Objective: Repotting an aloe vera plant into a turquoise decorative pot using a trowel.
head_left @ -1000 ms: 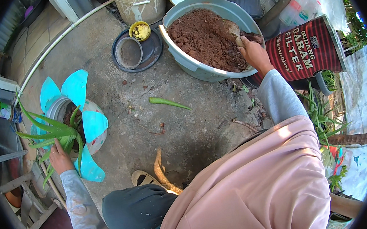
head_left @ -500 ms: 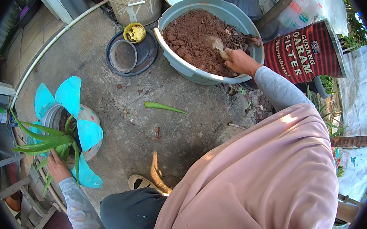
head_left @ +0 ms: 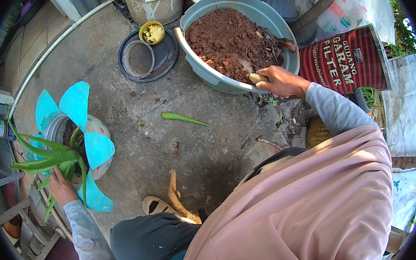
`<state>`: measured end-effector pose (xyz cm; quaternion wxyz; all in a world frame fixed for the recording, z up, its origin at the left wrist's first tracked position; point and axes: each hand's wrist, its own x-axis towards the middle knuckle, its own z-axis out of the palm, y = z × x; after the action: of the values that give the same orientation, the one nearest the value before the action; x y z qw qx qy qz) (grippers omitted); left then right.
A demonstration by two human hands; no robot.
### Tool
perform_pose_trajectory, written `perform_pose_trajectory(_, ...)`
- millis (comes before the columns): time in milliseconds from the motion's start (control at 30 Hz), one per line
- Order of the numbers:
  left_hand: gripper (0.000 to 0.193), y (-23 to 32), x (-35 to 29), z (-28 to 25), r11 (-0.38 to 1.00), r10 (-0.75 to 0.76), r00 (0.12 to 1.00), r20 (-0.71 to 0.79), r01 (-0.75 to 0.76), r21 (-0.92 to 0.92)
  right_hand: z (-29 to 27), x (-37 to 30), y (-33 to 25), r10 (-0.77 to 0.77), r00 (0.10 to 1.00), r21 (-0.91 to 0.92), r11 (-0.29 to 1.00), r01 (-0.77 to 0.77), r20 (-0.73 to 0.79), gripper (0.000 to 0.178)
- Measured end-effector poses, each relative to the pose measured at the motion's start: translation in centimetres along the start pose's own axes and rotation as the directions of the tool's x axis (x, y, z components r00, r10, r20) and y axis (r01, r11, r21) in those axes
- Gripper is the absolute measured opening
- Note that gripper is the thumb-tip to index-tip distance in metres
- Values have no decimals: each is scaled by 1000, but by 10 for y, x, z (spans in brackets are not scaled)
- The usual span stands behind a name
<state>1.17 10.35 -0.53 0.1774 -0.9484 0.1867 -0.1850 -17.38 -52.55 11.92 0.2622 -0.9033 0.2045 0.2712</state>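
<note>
My left hand (head_left: pixel 62 187) grips an aloe vera plant (head_left: pixel 49 161) low among its leaves, its fingers partly hidden by them. The plant leans over the mouth of a pot (head_left: pixel 102 133) with bright blue petal-shaped flaps and some dark soil inside. At the near rim of a large grey-green tub (head_left: pixel 203 76), my right hand (head_left: pixel 284 82) is closed round the wooden handle of a hand trowel (head_left: pixel 259 78). The trowel's blade is mostly hidden in the reddish-brown soil (head_left: pixel 230 35) that fills the tub.
A cut aloe leaf (head_left: pixel 185 118) lies on the concrete. Beyond it, a black tray (head_left: pixel 166 60) bears a round dish and a small yellow bowl (head_left: pixel 152 32). A bucket (head_left: pixel 157 7) stands behind. Right of the tub sits a red-striped sack (head_left: pixel 342 61). A root-like piece (head_left: pixel 176 193) lies near my foot.
My right hand has drawn the trowel back toward the tub's near rim, with the blade sinking into the soil. My left hand keeps its grip on the aloe vera plant.
</note>
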Motion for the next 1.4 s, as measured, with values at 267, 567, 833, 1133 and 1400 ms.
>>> perform_pose_trajectory(267,58,-1,1,-1,1000,3,1000,-5,-3,-6,11,49,-29,101,995,268,958,-103,18,25)
perform_pose_trajectory(567,50,4,4,-6,995,22,1000,10,-23,94,8,33,-19,-84,996,186,979,87,-24,23)
perform_pose_trajectory(833,52,2,2,-4,994,11,1000,8,-12,105,13,61,-5,19,997,706,705,-69,79,22)
perform_pose_trajectory(1133,51,14,5,-17,997,-18,1000,5,18,71,22,51,3,-29,999,903,428,-20,37,23)
perform_pose_trajectory(1400,50,18,11,-35,999,-2,998,-60,4,31,21,40,-8,14,999,914,404,30,-39,22)
